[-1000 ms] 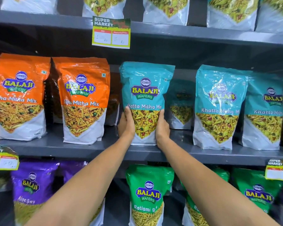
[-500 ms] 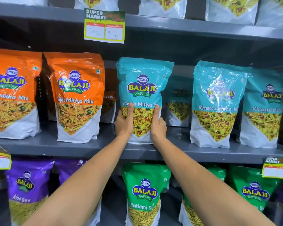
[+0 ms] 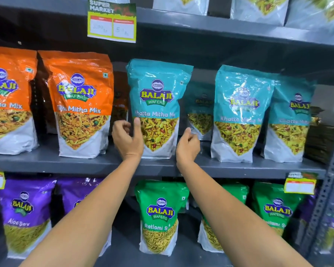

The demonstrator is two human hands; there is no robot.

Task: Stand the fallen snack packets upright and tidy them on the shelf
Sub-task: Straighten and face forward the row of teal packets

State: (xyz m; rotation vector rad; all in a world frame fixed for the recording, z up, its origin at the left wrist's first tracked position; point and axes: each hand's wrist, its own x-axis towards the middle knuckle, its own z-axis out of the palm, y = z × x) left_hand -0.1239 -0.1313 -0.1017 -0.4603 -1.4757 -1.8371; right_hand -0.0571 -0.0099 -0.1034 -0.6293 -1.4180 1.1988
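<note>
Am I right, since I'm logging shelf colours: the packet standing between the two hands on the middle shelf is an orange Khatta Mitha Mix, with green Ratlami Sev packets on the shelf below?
Not quite. The head view shows the packet between the left hand and right hand is teal, not orange; the orange packets stand further left. The green packets below are as you say.

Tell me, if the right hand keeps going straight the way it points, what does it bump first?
Probably the small teal Khatta Mitha snack packet standing further back on the grey metal shelf. The right hand points into the gap beside the front teal snack packet; depth is unclear.
</note>
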